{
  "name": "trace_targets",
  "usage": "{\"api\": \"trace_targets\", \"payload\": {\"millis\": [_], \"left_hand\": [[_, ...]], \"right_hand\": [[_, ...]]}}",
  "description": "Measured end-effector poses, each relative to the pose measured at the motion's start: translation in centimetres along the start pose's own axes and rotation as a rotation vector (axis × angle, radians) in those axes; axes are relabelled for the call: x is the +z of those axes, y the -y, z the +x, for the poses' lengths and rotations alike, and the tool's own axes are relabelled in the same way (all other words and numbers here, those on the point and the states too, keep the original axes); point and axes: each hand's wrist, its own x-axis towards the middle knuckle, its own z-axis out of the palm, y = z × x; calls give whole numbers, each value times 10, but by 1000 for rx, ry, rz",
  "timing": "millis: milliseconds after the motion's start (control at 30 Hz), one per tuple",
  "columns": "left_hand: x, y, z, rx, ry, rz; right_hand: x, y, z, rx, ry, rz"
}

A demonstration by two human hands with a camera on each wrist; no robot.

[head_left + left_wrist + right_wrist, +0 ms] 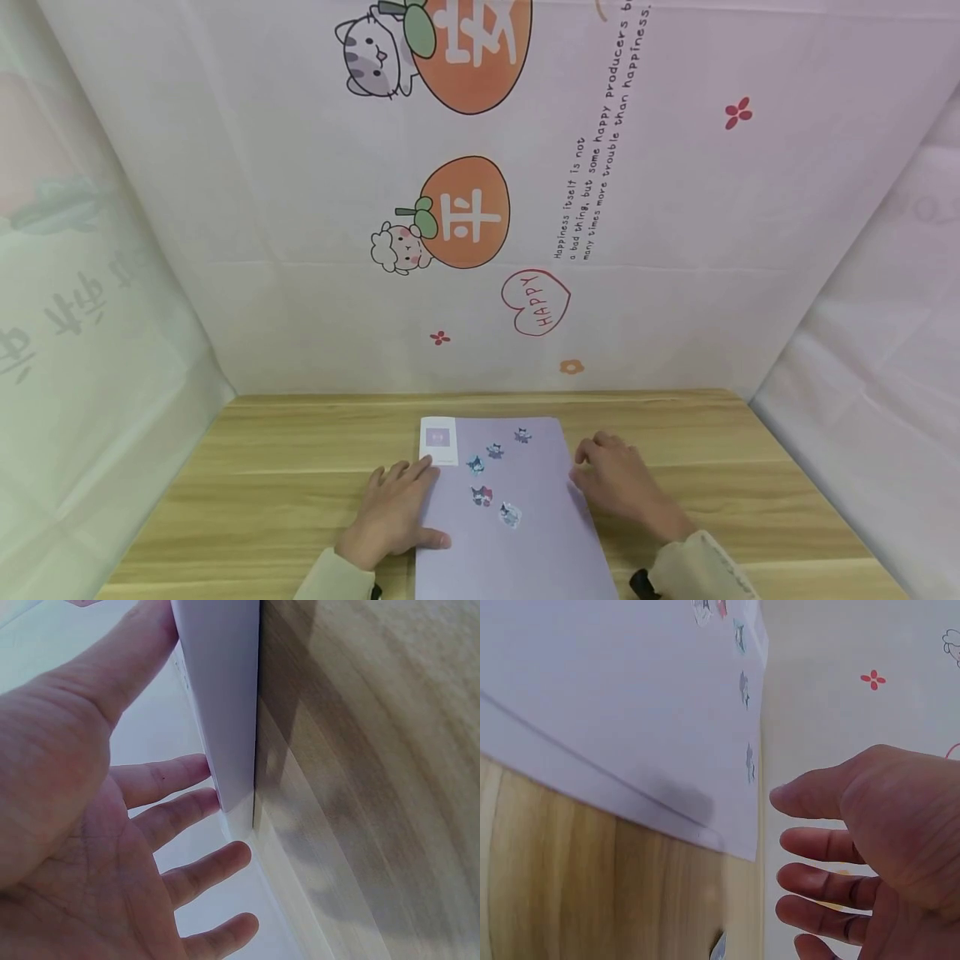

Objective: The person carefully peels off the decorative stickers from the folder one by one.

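A lilac folder point(517, 550) lies on the wooden table, with several small cartoon stickers point(482, 496) on its cover and a white label point(444, 454) at its far left corner. My left hand point(393, 510) is at the folder's left edge, fingers spread and thumb over the cover. In the left wrist view, the thumb and two fingertips point(206, 801) meet the edge of the thick lilac side point(225, 712). Beside the folder's right edge is my right hand point(617, 477), its fingers loosely bent and holding nothing. The right wrist view has its thumb point(810, 793) apart from the cover.
The wooden table point(277, 467) extends on both sides of the folder. Behind it rises a white cloth wall point(660, 275) printed with cartoons and lettering, and more white cloth point(885, 333) hangs at either side. A small shiny object point(718, 949) lies low in the right wrist view.
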Motion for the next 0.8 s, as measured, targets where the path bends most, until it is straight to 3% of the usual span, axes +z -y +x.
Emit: {"api": "trace_targets", "payload": {"millis": [800], "left_hand": [[0, -1, 0, -12, 13, -1]], "right_hand": [[8, 35, -1, -86, 70, 24]]}}
